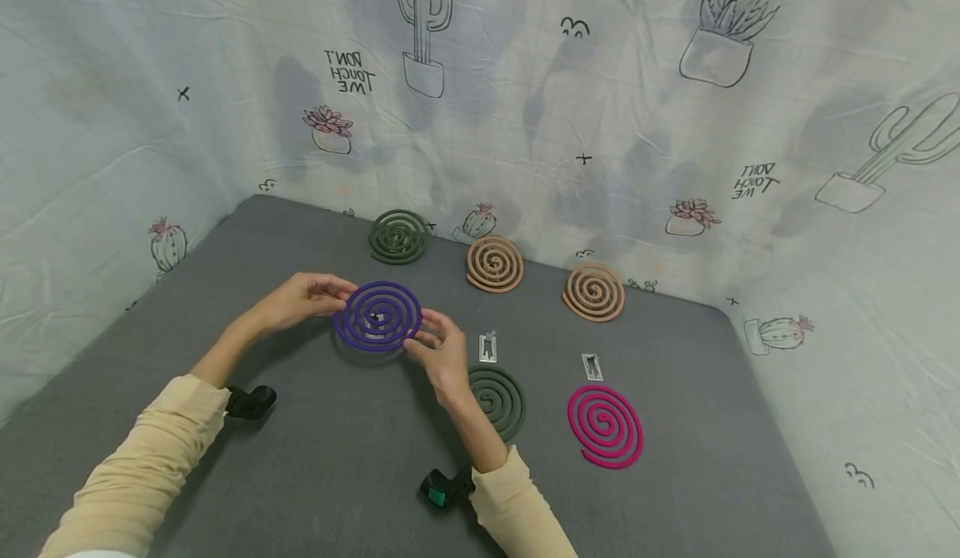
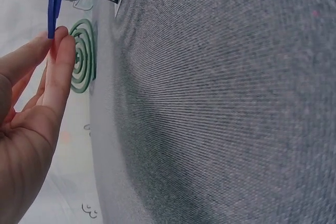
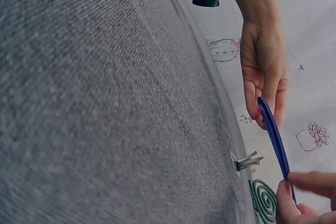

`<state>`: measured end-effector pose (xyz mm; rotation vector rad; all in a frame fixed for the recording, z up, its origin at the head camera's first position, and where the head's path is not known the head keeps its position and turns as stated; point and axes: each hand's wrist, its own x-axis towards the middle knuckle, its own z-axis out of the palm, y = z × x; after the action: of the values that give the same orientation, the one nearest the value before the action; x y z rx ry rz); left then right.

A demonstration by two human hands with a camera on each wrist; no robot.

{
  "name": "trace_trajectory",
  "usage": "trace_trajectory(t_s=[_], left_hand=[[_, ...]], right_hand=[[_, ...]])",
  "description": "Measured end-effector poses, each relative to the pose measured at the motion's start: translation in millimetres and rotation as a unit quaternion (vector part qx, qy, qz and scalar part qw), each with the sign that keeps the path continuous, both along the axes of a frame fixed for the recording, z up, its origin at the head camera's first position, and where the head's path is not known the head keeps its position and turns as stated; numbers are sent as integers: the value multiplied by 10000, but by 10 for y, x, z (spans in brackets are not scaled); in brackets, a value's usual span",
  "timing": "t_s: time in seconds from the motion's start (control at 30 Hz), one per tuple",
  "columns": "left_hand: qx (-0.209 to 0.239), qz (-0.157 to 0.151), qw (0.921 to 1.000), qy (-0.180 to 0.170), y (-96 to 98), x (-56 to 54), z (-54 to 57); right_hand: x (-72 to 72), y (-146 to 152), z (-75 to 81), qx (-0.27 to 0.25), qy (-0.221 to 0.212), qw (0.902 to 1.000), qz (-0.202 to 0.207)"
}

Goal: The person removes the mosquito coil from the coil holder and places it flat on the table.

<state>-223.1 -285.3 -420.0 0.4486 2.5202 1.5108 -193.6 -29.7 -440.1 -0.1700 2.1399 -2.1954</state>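
Note:
Both hands hold a purple mosquito coil flat above the table. My left hand pinches its left edge between thumb and fingers. On the opposite edge, my right hand pinches it too. Through the coil's gaps a metal coil stand shows on the cloth. Seen edge-on in the right wrist view, the purple coil is apart from the metal stand. A dark green coil lies behind it. Partly behind my right forearm is another dark green coil.
Two tan coils lie along the back edge near the printed cloth backdrop. A pink coil lies at the right of the grey table. Two more metal stands are between the rows.

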Motion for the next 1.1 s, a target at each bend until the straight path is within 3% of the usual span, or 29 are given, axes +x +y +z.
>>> trace_trajectory(t_s=[0.53,1.1], left_hand=[[582,-209,9976,-320,-42,75,-48],[618,-383,9970,-253,24,85,-52]], right_hand=[[-70,143,51,118,-78,9981,598],[-110,233,75,365,-189,9940,1014]])
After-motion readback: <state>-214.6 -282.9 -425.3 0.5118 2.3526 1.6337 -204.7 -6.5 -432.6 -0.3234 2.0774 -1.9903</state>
